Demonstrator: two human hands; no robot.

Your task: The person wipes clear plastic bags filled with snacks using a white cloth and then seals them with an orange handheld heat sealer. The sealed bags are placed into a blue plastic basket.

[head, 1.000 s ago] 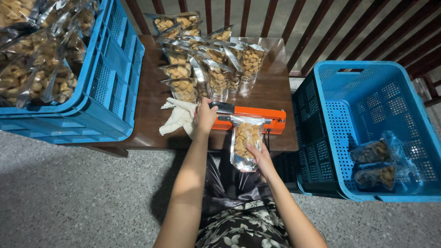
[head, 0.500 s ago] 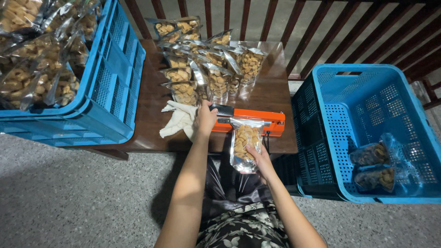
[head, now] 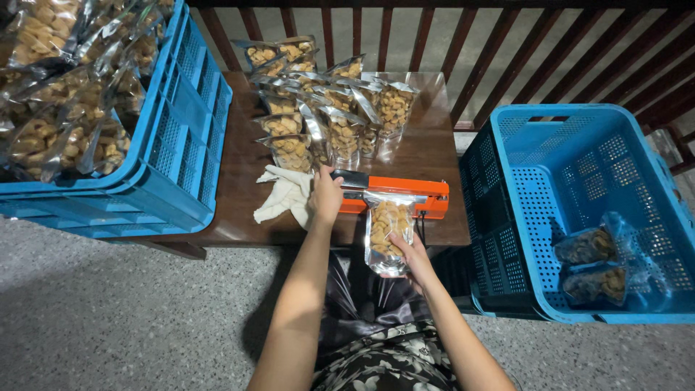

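An orange heat sealer [head: 405, 194] lies along the front edge of a small dark wooden table [head: 427, 156]. My left hand [head: 326, 194] presses down on the sealer's left end, on its dark arm. A clear pouch of fried snacks [head: 387, 230] hangs from the sealer's jaw with its top edge clamped. My right hand [head: 409, 253] holds this pouch from below at its right side.
Several filled snack pouches [head: 326, 108] stand at the back of the table. A white cloth [head: 284, 194] lies left of the sealer. Stacked blue crates [head: 177, 145] full of pouches sit at left. A blue crate [head: 579, 203] at right holds two pouches [head: 590, 264]. Behind is a railing.
My left hand has slid slightly along the sealer arm and stays pressed on it. The pouch and my right hand remain in place.
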